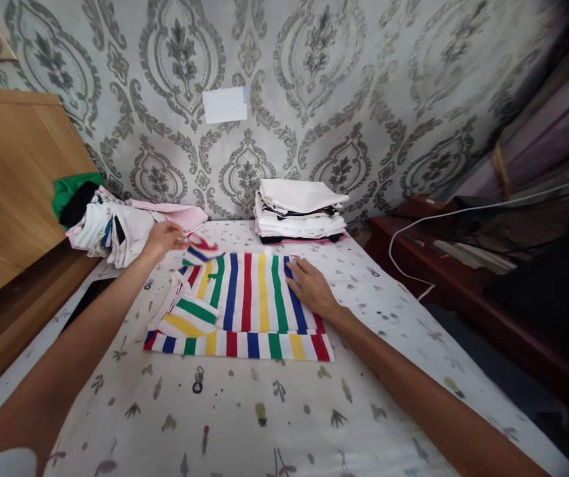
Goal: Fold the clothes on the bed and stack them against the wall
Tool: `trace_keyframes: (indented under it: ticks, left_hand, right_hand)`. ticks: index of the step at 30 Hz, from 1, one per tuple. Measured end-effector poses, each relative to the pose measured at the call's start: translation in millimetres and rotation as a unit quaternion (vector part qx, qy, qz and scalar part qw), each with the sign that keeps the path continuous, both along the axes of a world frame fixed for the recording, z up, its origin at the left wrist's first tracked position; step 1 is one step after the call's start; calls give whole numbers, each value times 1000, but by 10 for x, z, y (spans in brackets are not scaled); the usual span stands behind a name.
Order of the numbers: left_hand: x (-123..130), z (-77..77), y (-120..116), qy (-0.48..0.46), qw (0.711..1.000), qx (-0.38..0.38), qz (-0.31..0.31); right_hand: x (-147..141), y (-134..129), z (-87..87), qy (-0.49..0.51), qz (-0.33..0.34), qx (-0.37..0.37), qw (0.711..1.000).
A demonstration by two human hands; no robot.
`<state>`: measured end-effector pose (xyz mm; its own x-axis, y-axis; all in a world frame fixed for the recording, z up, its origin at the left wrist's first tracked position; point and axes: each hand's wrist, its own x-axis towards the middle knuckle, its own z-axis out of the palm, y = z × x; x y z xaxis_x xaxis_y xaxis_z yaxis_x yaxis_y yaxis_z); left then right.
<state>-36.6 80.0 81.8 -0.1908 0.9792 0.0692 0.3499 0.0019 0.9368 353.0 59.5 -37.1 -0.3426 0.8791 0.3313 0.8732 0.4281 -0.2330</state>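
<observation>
A shirt with red, blue, yellow and green stripes lies partly folded on the patterned white sheet. At its upper left, my left hand pinches a raised striped part of the shirt, which is slightly blurred. My right hand rests with its fingers apart on the right end of the shirt, over a blue stripe. One sleeve is folded inward at the lower left of the shirt.
A stack of folded clothes stands near the wall. Loose clothes are heaped at the left beside a wooden board. A dark red wooden ledge with a white cable runs along the right.
</observation>
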Motion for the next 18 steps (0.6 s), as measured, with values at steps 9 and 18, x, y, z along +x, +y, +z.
trace_keyframes:
  ticks: [9,18]
  left_hand:
    - [145,-435,-434,211,968,56,-123]
    - [112,-420,-1529,316,887,-70,-329]
  right_hand:
    - [44,67,-16,107,-10,8,994]
    - [-133,-1065,458,77,173,-156,969]
